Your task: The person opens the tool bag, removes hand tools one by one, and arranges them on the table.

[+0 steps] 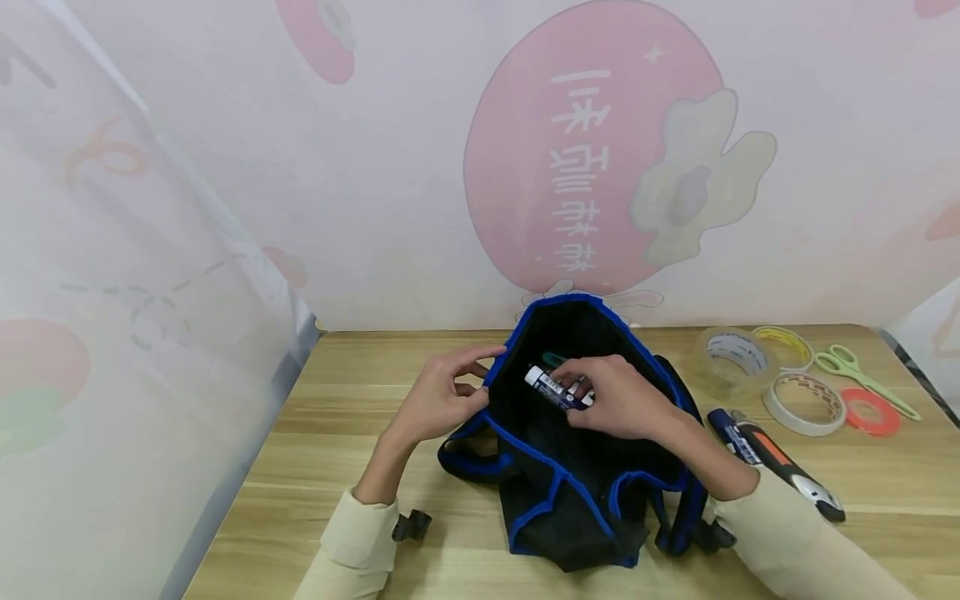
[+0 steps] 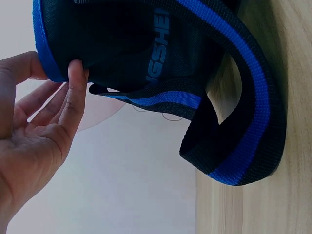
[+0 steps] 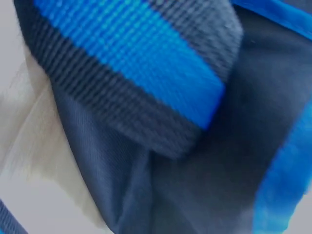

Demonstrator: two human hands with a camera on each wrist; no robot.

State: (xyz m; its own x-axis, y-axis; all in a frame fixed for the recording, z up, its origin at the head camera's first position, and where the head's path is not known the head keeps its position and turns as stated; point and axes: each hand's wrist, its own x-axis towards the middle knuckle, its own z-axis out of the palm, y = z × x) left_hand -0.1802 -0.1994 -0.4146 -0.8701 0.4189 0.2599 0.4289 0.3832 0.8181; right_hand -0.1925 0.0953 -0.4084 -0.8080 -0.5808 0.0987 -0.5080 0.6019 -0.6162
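A black tool bag with blue trim [image 1: 577, 312] stands on the table with its mouth held wide. My left hand [image 1: 442, 396] pinches the bag's left rim between thumb and fingers; the left wrist view shows this hand [image 2: 48, 109] at the blue edge. Inside the mouth, my right hand [image 1: 618, 396] holds a dark blue glue stick with a white end [image 1: 551, 388]. Another white end shows by its fingers, too covered to tell. Behind it lies a teal item [image 1: 553, 360], mostly hidden. In the right wrist view a strap [image 3: 131, 63] covers much of the bag, and the hand is out of sight.
Right of the bag lie a utility knife [image 1: 791, 471], a dark blue tube [image 1: 733, 436], several tape rolls including a white one [image 1: 780, 417] and a red one [image 1: 885, 412], and green scissors [image 1: 862, 379]. A strap loop [image 2: 248, 146] hangs at the bag's left side.
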